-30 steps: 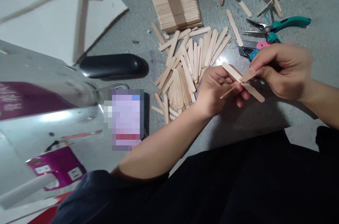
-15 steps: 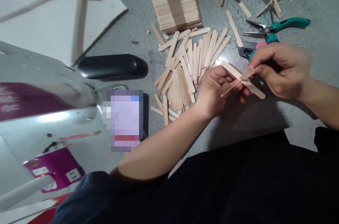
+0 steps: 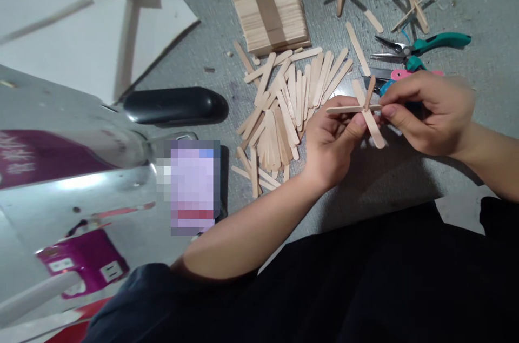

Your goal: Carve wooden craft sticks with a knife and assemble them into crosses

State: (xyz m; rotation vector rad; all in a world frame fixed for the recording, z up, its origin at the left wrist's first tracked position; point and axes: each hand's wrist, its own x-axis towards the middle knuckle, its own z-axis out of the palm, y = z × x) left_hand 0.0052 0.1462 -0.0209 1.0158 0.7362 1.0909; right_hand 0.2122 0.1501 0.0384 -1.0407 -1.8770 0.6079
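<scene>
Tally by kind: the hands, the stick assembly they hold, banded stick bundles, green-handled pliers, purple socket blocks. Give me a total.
Hands (left hand, right hand): 2
Held stick assembly: 1
Banded stick bundle: 1
Green-handled pliers: 1
Purple socket block: 1
Total: 6

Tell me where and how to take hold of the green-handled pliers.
Best, I'd judge, by the upper handle, coming from the picture's right: the pliers lie flat with open jaws pointing left, and this handle stretches out to the right. The lower handle shows only a short piece, just above the right hand, leaving fingers less room.
</scene>
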